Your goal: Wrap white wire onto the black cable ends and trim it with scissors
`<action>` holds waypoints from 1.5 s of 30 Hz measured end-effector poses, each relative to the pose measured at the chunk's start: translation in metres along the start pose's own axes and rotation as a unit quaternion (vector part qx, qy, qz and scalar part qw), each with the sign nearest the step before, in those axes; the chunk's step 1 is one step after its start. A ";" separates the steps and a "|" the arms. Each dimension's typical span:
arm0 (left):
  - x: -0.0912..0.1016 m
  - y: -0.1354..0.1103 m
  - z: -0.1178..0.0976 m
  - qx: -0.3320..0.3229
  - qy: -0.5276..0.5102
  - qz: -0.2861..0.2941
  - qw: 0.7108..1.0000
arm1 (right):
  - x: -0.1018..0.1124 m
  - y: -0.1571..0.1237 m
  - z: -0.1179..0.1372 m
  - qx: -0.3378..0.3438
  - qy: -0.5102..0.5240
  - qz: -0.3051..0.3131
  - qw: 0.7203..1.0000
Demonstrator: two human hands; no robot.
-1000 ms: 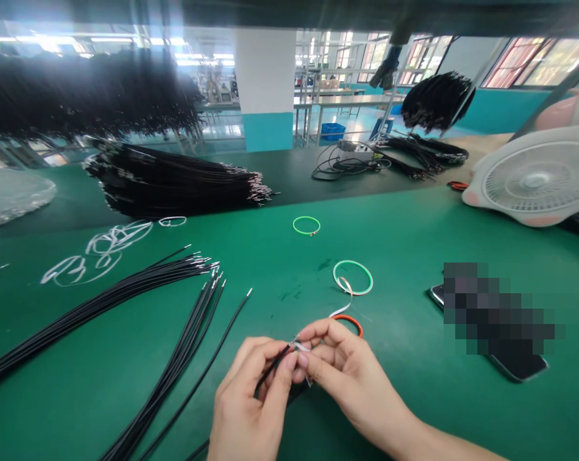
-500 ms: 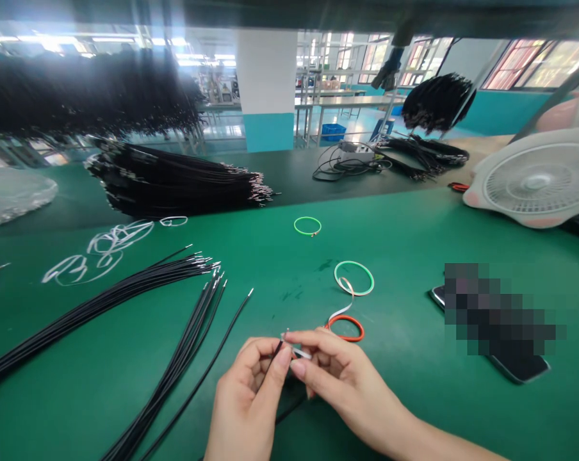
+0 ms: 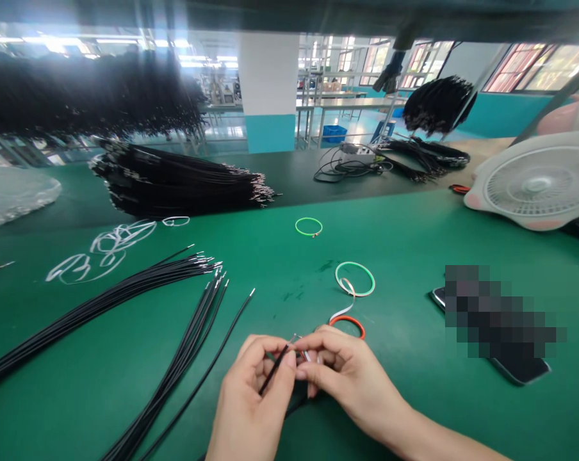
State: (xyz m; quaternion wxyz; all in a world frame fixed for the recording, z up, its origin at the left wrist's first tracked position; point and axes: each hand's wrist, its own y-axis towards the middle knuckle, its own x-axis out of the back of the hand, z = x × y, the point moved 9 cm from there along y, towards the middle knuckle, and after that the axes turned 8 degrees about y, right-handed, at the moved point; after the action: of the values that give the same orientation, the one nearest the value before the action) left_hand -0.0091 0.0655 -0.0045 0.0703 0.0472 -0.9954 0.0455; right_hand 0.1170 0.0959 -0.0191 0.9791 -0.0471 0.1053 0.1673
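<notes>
- Head view, looking down on a green mat [image 3: 405, 410]: both hands low and close together, probably for keeping the short wire end steady between them.
- In the left hand [image 3: 248, 400], one thin black wire [image 3: 274, 369], pinched between thumb [image 3: 287, 370] and curled fingers.
- Long axis of this wire slanted from lower left to upper right, with its metal tip [image 3: 294, 337] pointing up and away, near the right hand [image 3: 351, 378].
- Right fingertips [image 3: 318, 336] pressed together, seemingly pinching a small white strip [image 3: 307, 355] just beside the tip; the exact grip partly hidden, so difficult to tell more.
- Just beyond the hands, an orange wire loop [image 3: 348, 326], and farther a green-white wire loop [image 3: 355, 279].
- At left on the mat, loose black wires [image 3: 179, 365] side by side, tips mostly to the upper right, perhaps for easy taking one by one.
- Farther away, a big pile of black wires [image 3: 184, 179] and a white fan [image 3: 534, 182].
</notes>
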 end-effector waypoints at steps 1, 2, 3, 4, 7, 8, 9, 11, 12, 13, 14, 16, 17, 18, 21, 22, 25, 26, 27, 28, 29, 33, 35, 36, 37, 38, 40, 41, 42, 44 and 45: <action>0.000 0.001 0.001 0.000 0.004 0.007 1.000 | 0.000 0.000 0.002 0.011 -0.011 0.001 1.000; 0.000 0.002 0.002 -0.001 0.007 0.010 1.000 | 0.000 0.000 0.003 0.022 -0.022 0.001 1.000; 0.002 0.004 0.003 0.000 0.009 0.011 1.000 | 0.000 0.000 0.005 0.032 -0.032 0.002 0.999; 0.003 0.006 0.005 0.005 0.011 0.014 1.000 | 0.000 0.000 0.006 0.040 -0.040 0.005 0.998; -0.004 0.009 0.013 0.043 0.012 0.067 0.997 | -0.001 -0.001 0.010 0.068 -0.058 0.015 0.996; -0.007 0.010 0.015 0.053 0.015 0.086 0.995 | -0.001 -0.001 0.012 0.078 -0.063 0.016 0.995; -0.009 0.009 0.015 0.055 0.021 0.096 0.994 | -0.001 -0.002 0.013 0.087 -0.068 0.016 0.994; -0.008 0.009 0.011 0.032 0.044 0.089 0.995 | 0.000 -0.002 0.012 0.093 -0.069 0.014 0.993; -0.007 0.008 0.006 0.011 0.060 0.076 0.995 | 0.000 -0.002 0.011 0.089 -0.063 0.014 0.994; -0.005 0.007 0.001 -0.012 0.077 0.064 0.995 | -0.001 -0.002 0.009 0.082 -0.054 0.017 0.995; -0.005 0.005 -0.003 -0.035 0.096 0.055 0.993 | -0.001 -0.002 0.007 0.071 -0.042 0.022 0.996; -0.004 0.002 -0.010 -0.073 0.133 0.049 0.987 | -0.003 -0.002 0.003 0.048 -0.015 0.029 0.998; -0.003 0.001 -0.013 -0.088 0.148 0.047 0.984 | -0.003 -0.002 0.002 0.039 -0.003 0.031 0.999; -0.002 0.000 -0.015 -0.102 0.162 0.043 0.981 | -0.004 -0.001 0.003 0.033 0.005 0.032 0.999; 0.004 0.000 -0.022 -0.146 0.191 0.022 0.971 | -0.005 -0.001 0.006 0.024 0.004 0.039 0.999; 0.005 0.000 -0.024 -0.159 0.196 0.014 0.968 | -0.005 -0.001 0.006 0.021 0.000 0.042 0.999; 0.008 -0.001 -0.028 -0.179 0.193 -0.008 0.965 | -0.005 -0.001 0.008 0.015 -0.010 0.046 0.999; 0.008 -0.002 -0.028 -0.176 0.187 -0.018 0.966 | -0.005 -0.001 0.008 0.016 -0.014 0.047 0.999; 0.010 -0.002 -0.028 -0.169 0.179 -0.033 0.969 | -0.005 -0.002 0.009 0.017 -0.017 0.048 0.999; 0.012 -0.003 -0.028 -0.160 0.170 -0.047 0.971 | -0.005 -0.002 0.010 0.017 -0.020 0.050 0.998; 0.013 -0.003 -0.028 -0.149 0.161 -0.062 0.974 | -0.005 -0.002 0.011 0.016 -0.022 0.052 0.998; 0.016 -0.003 -0.025 -0.129 0.143 -0.078 0.978 | -0.010 -0.005 0.016 0.018 -0.043 0.070 0.996; 0.016 -0.001 -0.023 -0.132 0.149 -0.068 0.978 | -0.010 -0.005 0.020 0.024 -0.066 0.064 0.995; 0.016 0.000 -0.021 -0.133 0.153 -0.065 0.977 | -0.009 -0.004 0.021 0.025 -0.079 0.055 0.995; 0.015 0.000 -0.020 -0.131 0.155 -0.062 0.977 | -0.007 -0.004 0.022 0.027 -0.092 0.042 0.995; 0.015 0.001 -0.019 -0.127 0.155 -0.059 0.978 | -0.005 -0.003 0.023 0.028 -0.104 0.029 0.994; 0.013 0.001 -0.017 -0.115 0.153 -0.050 0.980 | 0.000 -0.002 0.025 0.030 -0.118 0.004 0.993; 0.011 0.000 -0.016 -0.108 0.153 -0.046 0.981 | 0.002 -0.002 0.026 0.029 -0.117 -0.007 0.993; 0.010 0.000 -0.016 -0.102 0.158 -0.040 0.981 | 0.004 -0.002 0.027 0.028 -0.112 -0.019 0.993; 0.006 -0.001 -0.016 -0.097 0.177 -0.027 0.979 | 0.008 -0.001 0.028 0.027 -0.100 -0.040 0.994; 0.004 0.000 -0.017 -0.100 0.186 -0.019 0.977 | 0.008 -0.002 0.029 0.030 -0.101 -0.047 0.993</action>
State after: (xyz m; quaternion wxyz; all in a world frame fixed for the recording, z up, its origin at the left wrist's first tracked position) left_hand -0.0106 0.0663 0.0127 0.2596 0.0498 -0.9633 -0.0475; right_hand 0.1310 0.1007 0.0077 0.9925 -0.0058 0.0087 0.1215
